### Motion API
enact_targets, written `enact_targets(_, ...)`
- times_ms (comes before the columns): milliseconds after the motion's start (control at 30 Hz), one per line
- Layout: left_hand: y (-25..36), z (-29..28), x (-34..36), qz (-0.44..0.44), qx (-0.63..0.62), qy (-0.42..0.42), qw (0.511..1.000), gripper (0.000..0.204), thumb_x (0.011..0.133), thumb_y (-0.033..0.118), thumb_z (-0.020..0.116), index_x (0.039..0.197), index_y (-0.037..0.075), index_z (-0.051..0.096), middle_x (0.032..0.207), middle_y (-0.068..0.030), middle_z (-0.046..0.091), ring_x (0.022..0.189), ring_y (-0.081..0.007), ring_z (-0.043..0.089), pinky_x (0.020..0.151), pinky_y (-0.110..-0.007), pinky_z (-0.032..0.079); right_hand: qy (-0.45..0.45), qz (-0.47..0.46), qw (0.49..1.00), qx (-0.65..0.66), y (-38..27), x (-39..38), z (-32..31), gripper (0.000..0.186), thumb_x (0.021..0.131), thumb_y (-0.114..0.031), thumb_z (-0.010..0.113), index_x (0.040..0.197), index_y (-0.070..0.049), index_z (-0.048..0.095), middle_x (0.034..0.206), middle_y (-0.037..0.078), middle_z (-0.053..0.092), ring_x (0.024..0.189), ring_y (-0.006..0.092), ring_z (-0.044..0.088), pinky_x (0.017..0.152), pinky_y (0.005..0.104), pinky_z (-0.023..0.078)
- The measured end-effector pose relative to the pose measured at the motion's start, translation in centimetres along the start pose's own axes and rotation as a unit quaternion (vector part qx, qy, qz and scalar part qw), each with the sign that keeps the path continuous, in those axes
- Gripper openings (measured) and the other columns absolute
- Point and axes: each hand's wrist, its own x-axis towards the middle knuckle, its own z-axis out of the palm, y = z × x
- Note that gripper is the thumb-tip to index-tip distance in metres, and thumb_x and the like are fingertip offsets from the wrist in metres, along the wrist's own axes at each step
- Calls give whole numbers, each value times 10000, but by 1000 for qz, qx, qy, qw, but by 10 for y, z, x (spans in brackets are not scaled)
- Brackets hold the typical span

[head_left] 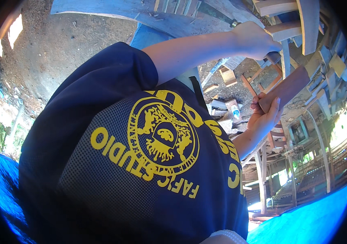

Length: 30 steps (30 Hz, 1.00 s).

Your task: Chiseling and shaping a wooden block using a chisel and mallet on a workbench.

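Reaching across from the left, my left hand is closed in a fist. It grips a bladed tool whose long, dark blade points away to the upper left. A metal collar shows on one side of the fist and a dark handle end on the other; the exact kind of tool is unclear. Lower on the right, my right hand is closed around the near end of a flat, reddish-brown piece of wood. The piece slants up and away to the right. The two hands are apart, and the blade does not touch the wood.
A bluish plank with wood strips lies along the top. Timber boards stand at the upper right. Offcuts and a white bottle lie on the dirt floor below my hands. Wooden frames and posts rise at the right.
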Motion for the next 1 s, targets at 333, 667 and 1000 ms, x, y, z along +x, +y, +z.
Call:
enact_targets(333, -1, 1, 4, -5, -7, -8, 1000, 254, 782, 277, 659, 1028, 249, 600, 761, -45, 671, 700, -266, 680, 583, -407, 536, -1, 7, 1000, 4, -2, -3, 3, 470, 926, -288, 593, 1231, 8, 395, 739, 157, 605, 536, 206, 590, 408, 259, 462)
enact_targets(667, 1, -1, 8, -27, 1, -7, 1000, 284, 768, 268, 668, 1047, 258, 616, 789, -31, 677, 716, -249, 683, 604, -393, 543, -7, 6, 1000, -5, 0, -3, 1, 475, 928, -301, 587, 1231, 5, 385, 740, 157, 604, 532, 200, 585, 420, 257, 460)
enact_targets(1000, 2, -8, 12, -48, 20, -27, 998, 353, 747, 262, 682, 1094, 272, 619, 817, -15, 674, 718, -221, 681, 602, -370, 548, -10, 6, 1000, -3, -1, 1, 4, 485, 923, -299, 596, 1228, 15, 387, 733, 161, 601, 530, 205, 584, 422, 261, 462)
